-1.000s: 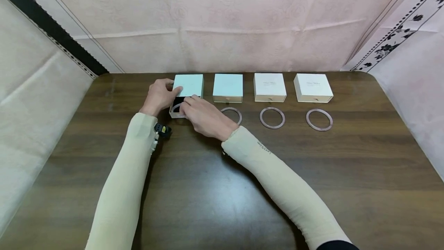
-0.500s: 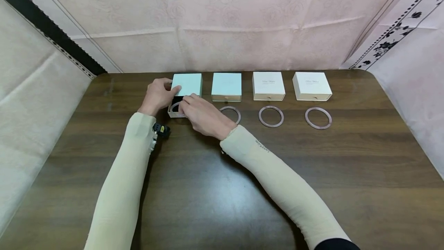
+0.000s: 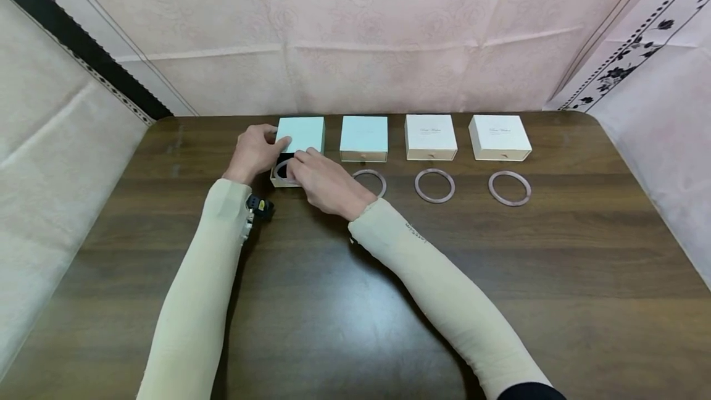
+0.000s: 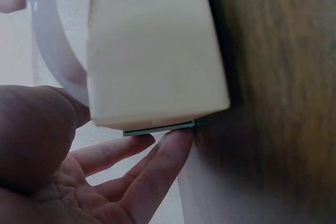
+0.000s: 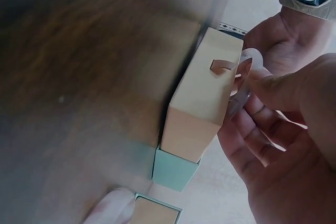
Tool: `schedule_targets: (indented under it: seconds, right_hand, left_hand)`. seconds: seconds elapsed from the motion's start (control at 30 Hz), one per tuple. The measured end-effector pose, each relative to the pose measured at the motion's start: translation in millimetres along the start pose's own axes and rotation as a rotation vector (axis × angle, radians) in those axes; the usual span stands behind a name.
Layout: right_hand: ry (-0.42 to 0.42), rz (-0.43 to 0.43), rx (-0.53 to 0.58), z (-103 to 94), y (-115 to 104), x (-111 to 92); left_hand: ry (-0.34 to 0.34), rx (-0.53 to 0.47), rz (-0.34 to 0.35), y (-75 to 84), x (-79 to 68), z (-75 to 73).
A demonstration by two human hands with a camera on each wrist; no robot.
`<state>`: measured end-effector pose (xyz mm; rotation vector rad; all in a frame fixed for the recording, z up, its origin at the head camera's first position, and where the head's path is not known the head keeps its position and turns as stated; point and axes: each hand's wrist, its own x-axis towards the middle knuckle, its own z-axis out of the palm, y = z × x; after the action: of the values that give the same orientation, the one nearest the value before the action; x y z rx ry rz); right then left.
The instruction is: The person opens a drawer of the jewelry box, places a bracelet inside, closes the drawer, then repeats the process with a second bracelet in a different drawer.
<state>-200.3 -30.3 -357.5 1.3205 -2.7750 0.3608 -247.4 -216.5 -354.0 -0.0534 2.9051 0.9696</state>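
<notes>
A turquoise jewellery box stands at the left end of the row with its cream drawer pulled out toward me. My left hand grips the box's sleeve, thumb on its top and fingers at its left side. Over the open drawer, my right hand pinches a pale lilac bangle between thumb and fingers. In the left wrist view this bangle stands tilted, rising above the drawer's rim. Its near right part is hidden by the right hand in the head view.
To the right stand a second turquoise box and two white boxes, all with drawers in. Before them lie three more bangles, one partly behind the right hand. A pale patterned cloth hangs behind the wooden table.
My right forearm has shifted slightly left and the bangle over the drawer sits a touch higher. The left hand and the box stay put.
</notes>
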Motion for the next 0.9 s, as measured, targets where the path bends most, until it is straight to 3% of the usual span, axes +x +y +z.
schedule_targets:
  seconds: [0.9]
  right_hand:
    - [0.001, 0.064, 0.032, 0.8, 1.6, 1.9]
  left_hand:
    - [-0.009, -0.002, -0.013, 1.9, 0.3, -0.2]
